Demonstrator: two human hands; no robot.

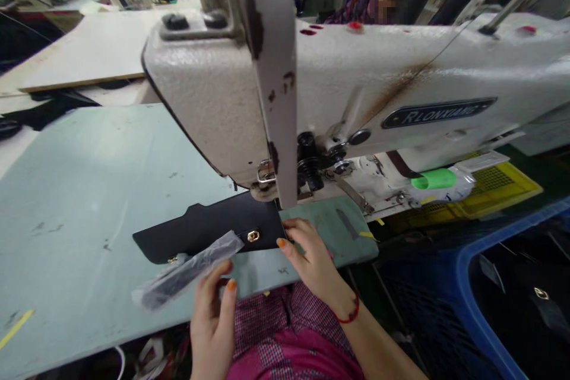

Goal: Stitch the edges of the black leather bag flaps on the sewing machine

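Note:
A black leather-like panel (209, 222) with a gold clasp (253, 236) lies on the pale green table, its far edge under the sewing machine (214, 95) head. My right hand (312, 255) is at the panel's right end, its edge between thumb and fingers. A narrow strip wrapped in clear plastic (191, 273) lies slantwise over the panel's near edge. Beside that strip is my left hand (214, 314), thumb and fingers apart with nothing between them. The needle area is hidden behind the machine's front lever.
At the lower right stands a blue plastic basket (465, 273) holding black pieces, one with a gold clasp. Behind it is a yellow crate (512, 190). The green table (89, 202) stretches left. Another person (356, 9) is beyond the machine.

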